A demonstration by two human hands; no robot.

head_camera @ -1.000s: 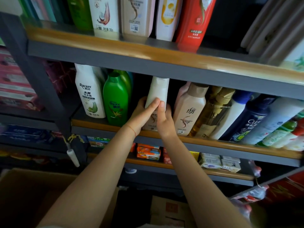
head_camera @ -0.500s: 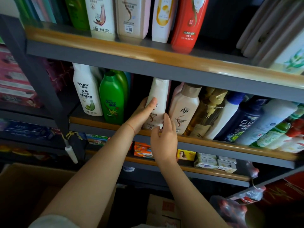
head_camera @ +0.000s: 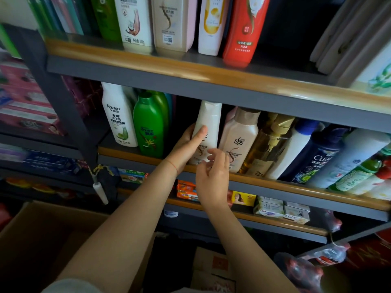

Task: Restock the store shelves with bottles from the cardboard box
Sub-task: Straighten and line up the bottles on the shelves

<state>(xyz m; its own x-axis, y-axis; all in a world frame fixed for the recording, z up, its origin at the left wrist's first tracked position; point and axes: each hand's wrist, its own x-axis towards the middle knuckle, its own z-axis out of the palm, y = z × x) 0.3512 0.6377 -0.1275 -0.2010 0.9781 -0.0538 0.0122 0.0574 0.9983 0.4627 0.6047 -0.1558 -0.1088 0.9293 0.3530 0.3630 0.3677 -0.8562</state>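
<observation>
A white shampoo bottle (head_camera: 209, 121) stands upright on the middle shelf (head_camera: 285, 185), in the gap between a green bottle (head_camera: 149, 132) and a beige bottle (head_camera: 240, 140). My left hand (head_camera: 186, 148) grips its left side, thumb across the front label. My right hand (head_camera: 213, 179) hovers just below and in front of the bottle with loosely curled fingers, holding nothing and apart from it. The cardboard box (head_camera: 31, 240) sits open at the lower left, its inside dark.
More bottles crowd the middle shelf to the right, leaning left, among them a dark blue one (head_camera: 321, 157). The top shelf (head_camera: 169, 66) carries a red bottle (head_camera: 243, 32) and others. Soap boxes (head_camera: 281, 210) lie on the lower shelf. A white-handled tool (head_camera: 101, 192) hangs from the post.
My right hand has let go of the white bottle and drawn back downward. My left hand keeps hold of the bottle, which now stands a little more upright.
</observation>
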